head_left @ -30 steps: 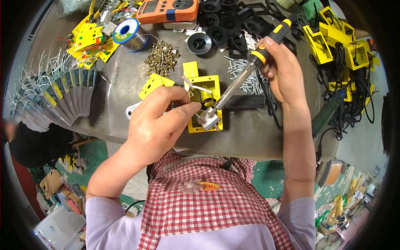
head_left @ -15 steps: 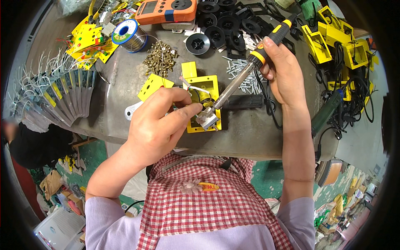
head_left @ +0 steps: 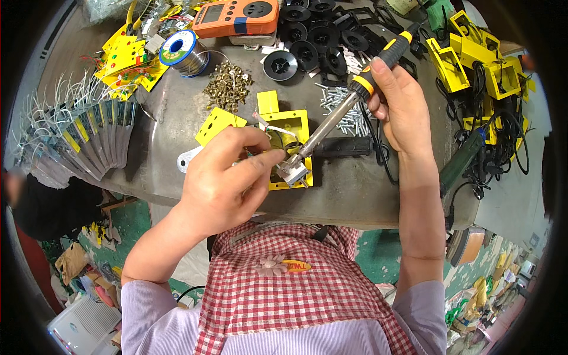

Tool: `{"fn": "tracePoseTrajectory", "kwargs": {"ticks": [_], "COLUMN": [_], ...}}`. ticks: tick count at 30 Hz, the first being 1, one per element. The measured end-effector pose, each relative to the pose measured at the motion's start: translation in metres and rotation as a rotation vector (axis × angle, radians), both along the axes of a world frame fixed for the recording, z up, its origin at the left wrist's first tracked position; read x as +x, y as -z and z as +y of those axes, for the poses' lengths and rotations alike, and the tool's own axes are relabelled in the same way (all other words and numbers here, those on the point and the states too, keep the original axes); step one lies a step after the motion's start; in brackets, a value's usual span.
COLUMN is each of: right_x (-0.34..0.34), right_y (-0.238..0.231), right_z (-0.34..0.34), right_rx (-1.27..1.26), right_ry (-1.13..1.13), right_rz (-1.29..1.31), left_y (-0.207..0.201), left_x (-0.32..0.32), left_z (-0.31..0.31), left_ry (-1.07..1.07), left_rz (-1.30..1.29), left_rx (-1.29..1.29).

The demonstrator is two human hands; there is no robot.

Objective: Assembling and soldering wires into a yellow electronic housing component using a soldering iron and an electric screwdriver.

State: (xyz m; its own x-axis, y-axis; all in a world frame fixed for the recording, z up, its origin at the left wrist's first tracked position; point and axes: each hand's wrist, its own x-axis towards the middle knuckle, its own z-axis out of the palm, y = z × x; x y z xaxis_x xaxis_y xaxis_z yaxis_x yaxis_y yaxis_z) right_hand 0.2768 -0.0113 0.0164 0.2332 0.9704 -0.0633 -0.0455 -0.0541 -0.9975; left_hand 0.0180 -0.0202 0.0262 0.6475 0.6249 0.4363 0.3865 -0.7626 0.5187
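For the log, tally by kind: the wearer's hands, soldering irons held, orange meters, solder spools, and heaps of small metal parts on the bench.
Hands: 2 (left hand, right hand)
Soldering iron held: 1
Orange meter: 1
Solder spool: 1
Heaps: 2 (brassy parts, silvery parts)
Total: 7

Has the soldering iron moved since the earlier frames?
No: judged against the screws, the iron keeps its slant and place, with no clear shift.

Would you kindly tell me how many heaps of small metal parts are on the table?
2: a brass-coloured heap beside the solder reel, and a silver heap, partly hidden behind the soldering iron in the right hand. More may be hidden.
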Motion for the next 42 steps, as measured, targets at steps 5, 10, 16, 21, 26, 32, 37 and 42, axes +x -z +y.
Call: {"fn": "tracePoseTrajectory", "kwargs": {"ticks": [5,10,16,21,26,32,37,42], "right_x": [0.003,0.002,0.002,0.001,0.004,0.005,0.002,0.005], "right_y": [0.002,0.0,0.003,0.003,0.005,0.008,0.007,0.009], "right_z": [-0.002,-0.005,-0.009,-0.009,-0.008,-0.007,-0.008,-0.008], "right_rx": [-0.009,-0.012,-0.007,-0.013,0.001,0.012,0.016,0.02], "right_ry": [0.003,0.003,0.025,0.023,0.01,0.006,0.014,0.004], "right_rz": [-0.001,0.024,0.042,0.066,0.063,0.053,0.06,0.045], "left_y": [-0.005,-0.003,0.009,0.013,0.015,0.01,0.004,0.005], "left_x": [-0.032,-0.019,0.005,0.017,0.009,0.0,0.003,0.004], "left_z": [0.02,0.026,0.029,0.026,0.026,0.026,0.034,0.036], "left_ry": [-0.299,-0.29,-0.238,-0.113,0.032,0.051,0.186,0.199], "left_rz": [0.115,0.131,0.112,-0.045,-0.156,-0.134,0.021,0.064], "left_rx": [0.172,0.054,0.016,-0.052,-0.4,-0.683,-0.396,-0.365]}}
